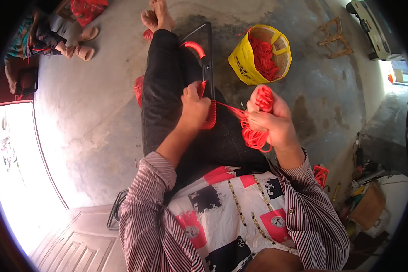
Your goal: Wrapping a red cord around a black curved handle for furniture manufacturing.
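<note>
A black tubular frame [207,68] with rounded corners rests on my dark-trousered leg. Red cord [211,119] is coiled tightly round its near corner, and another red-wrapped stretch [195,48] shows on its far part. My left hand [196,108] is closed round the frame beside the near coils; its fingertips are partly hidden. In my right hand [276,119] is a bundle of red cord [255,136], gripped in a fist, with loops hanging below and a folded end poking out above. Taut strands run from this bundle to the frame's wrapped corner.
A yellow bag [243,64] holding red cord stands on the concrete floor [99,113] ahead. Far left, another person [34,38] sits near a black frame with red on it. A small wooden stool [336,38] stands far right; clutter [369,206] lies at the right.
</note>
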Tool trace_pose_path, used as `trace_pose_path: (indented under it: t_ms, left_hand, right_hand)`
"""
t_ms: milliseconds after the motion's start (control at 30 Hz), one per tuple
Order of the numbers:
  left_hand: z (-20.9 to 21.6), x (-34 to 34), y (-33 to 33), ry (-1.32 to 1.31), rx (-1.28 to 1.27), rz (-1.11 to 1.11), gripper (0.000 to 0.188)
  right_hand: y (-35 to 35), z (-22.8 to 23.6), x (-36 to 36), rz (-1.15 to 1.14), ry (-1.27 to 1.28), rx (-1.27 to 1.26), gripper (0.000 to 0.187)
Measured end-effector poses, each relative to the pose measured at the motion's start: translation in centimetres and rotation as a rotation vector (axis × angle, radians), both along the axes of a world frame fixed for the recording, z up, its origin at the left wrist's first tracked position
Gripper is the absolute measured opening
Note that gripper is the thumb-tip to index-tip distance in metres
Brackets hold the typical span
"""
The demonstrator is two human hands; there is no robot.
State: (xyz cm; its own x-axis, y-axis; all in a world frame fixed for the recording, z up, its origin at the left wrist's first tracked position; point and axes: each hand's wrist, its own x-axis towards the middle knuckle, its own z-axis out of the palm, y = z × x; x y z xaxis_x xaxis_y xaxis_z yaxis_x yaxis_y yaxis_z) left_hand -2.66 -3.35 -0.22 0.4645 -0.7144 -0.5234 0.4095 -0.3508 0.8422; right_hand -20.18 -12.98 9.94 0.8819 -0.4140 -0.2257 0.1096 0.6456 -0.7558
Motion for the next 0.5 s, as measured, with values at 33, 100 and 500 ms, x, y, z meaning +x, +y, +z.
trace_pose_path:
  t_ms: [33,100,500]
  left_hand:
    - [0.5,-0.5,0.3,-0.615,-0.076,-0.004,0.043]
    - [2.2,-1.1,0.7,-1.221,-0.160,-0.019,0.040]
    - [-1.1,1.2,1.7,-0.691,0.163,-0.144,0.026]
  right_hand:
    - [-0.1,0.6,0.3,0.001,-0.002,0.000,0.019]
    - [-0.2,2.3,0.7,0.038,-0.213,-0.118,0.021]
    - [-1.0,-10.3,6.1,0.209,0.399,-0.873,0.031]
